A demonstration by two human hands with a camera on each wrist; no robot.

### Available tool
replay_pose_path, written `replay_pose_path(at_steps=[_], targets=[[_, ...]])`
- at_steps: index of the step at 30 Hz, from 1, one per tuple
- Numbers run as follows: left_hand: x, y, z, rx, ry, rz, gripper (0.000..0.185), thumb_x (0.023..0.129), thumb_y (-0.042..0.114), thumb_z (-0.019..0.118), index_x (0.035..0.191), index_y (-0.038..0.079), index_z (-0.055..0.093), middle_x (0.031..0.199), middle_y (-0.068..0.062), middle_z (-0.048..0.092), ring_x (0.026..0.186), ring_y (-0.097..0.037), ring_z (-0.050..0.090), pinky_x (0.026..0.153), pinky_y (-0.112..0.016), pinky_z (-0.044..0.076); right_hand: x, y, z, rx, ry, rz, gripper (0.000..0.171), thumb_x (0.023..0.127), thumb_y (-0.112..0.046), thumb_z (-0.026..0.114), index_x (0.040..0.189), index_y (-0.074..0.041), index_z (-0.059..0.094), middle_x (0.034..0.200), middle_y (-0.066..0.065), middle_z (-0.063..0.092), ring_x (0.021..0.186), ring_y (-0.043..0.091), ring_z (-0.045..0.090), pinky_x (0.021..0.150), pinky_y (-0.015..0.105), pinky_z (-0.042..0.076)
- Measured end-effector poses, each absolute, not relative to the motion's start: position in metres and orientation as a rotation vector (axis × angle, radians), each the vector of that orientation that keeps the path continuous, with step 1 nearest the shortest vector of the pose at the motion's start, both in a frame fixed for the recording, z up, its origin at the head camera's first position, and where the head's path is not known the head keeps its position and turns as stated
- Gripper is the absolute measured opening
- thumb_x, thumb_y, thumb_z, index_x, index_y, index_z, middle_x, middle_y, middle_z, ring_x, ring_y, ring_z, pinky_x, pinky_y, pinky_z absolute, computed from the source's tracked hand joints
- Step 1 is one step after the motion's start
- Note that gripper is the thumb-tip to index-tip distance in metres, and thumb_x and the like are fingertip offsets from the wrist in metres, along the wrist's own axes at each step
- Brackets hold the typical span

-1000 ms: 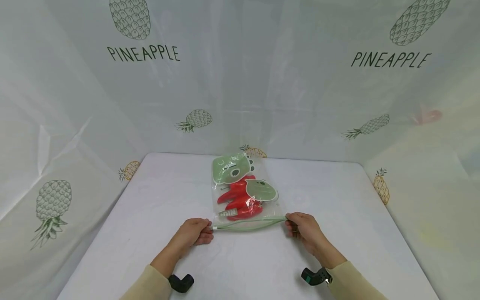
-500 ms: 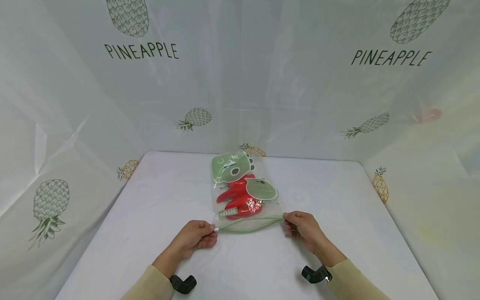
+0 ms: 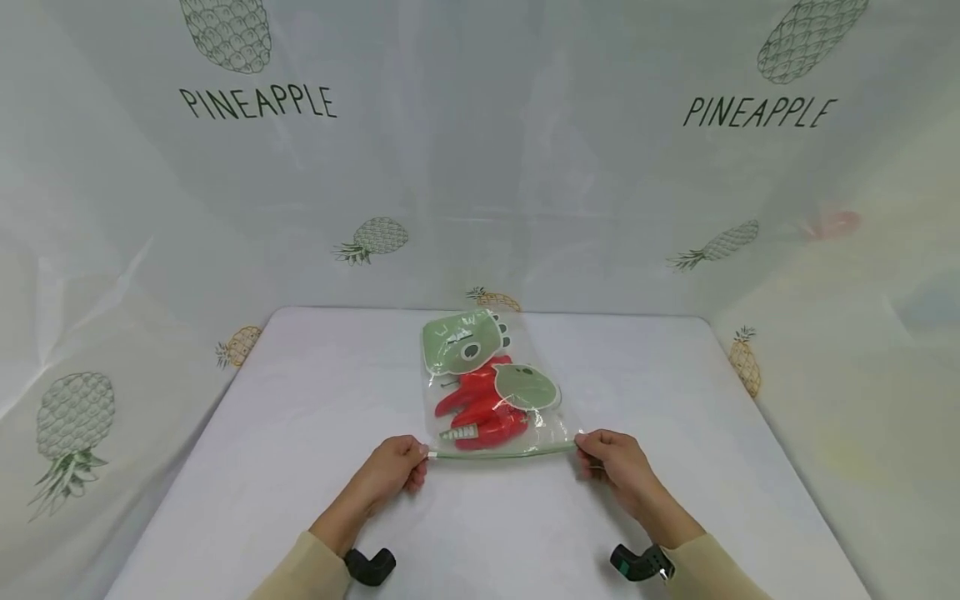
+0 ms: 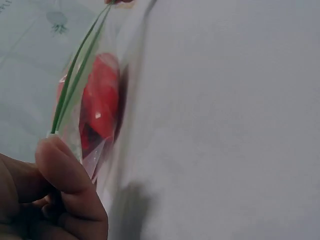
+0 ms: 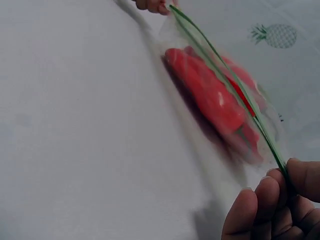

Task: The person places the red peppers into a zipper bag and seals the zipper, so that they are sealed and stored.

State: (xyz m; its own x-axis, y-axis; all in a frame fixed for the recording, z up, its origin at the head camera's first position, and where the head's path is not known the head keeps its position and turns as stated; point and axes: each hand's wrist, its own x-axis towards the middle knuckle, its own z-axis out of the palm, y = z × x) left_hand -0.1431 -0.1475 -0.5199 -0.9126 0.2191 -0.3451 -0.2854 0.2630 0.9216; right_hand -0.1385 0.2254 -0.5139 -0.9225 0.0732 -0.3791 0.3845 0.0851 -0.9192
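Note:
A clear zip bag [image 3: 551, 427] printed with green cartoon shapes lies on the white table. Glossy red, finger-shaped things [image 3: 491, 423] that look like peppers are inside it. My left hand [image 3: 388, 473] pinches the left end of the bag's green zip edge [image 3: 502, 456], by a small white slider [image 3: 432, 455]. At the other end of that edge, my right hand [image 3: 621, 468] pinches the corner between thumb and fingers. Both wrist views show the green strips running from hand to hand; in the left wrist view they are slightly apart, with the thumb [image 4: 62, 162] over the slider end.
The white table [image 3: 337, 375] extends around the bag on all sides. A pale curtain [image 3: 480, 150] printed with pineapples hangs behind and beside it. Black wrist devices [image 3: 370, 567] are strapped at both sleeves.
The zip edge bowed apart into a wide gap before; now it is drawn nearly straight between my hands. My hands have spread slightly apart. The head view has shifted a little to the right.

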Motion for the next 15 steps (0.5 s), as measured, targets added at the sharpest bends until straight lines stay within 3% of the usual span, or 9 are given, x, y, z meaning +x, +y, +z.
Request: replay_pose_path(at_steps=[3, 8, 15], targets=[[-0.152, -0.147, -0.520, -0.103, 2.079, 1.767, 0.027, 0.111, 0.014, 0.051, 0.095, -0.006, 0.061, 0.075, -0.003, 0.058, 0.066, -0.013, 0.055, 0.060, -0.026, 0.052, -0.136, 0.225, -0.515, 0.463, 2.123, -1.932, 0.021, 0.104, -0.018, 0.068, 0.093, 0.000, 0.066, 0.084, 0.004, 0.064, 0.076, 0.018, 0.059, 0.068, 0.030, 0.055], [-0.163, -0.148, -0.521, -0.191, 1.843, 1.939, 0.026, 0.110, 0.016, 0.055, 0.104, -0.008, 0.062, 0.082, -0.004, 0.065, 0.070, -0.010, 0.064, 0.066, -0.023, 0.059, -0.133, 0.226, -0.519, 0.479, 2.121, -1.938, 0.022, 0.105, -0.019, 0.066, 0.098, 0.002, 0.067, 0.088, 0.005, 0.067, 0.079, 0.018, 0.060, 0.069, 0.029, 0.056], [-0.154, -0.153, -0.518, -0.159, 1.701, 1.932, 0.032, 0.109, 0.019, 0.059, 0.115, -0.012, 0.063, 0.088, -0.005, 0.073, 0.075, -0.008, 0.072, 0.073, -0.024, 0.063, -0.132, 0.230, -0.521, 0.413, 2.048, -1.934, 0.026, 0.106, -0.022, 0.064, 0.107, 0.004, 0.069, 0.093, 0.007, 0.070, 0.083, 0.017, 0.064, 0.073, 0.028, 0.059]])
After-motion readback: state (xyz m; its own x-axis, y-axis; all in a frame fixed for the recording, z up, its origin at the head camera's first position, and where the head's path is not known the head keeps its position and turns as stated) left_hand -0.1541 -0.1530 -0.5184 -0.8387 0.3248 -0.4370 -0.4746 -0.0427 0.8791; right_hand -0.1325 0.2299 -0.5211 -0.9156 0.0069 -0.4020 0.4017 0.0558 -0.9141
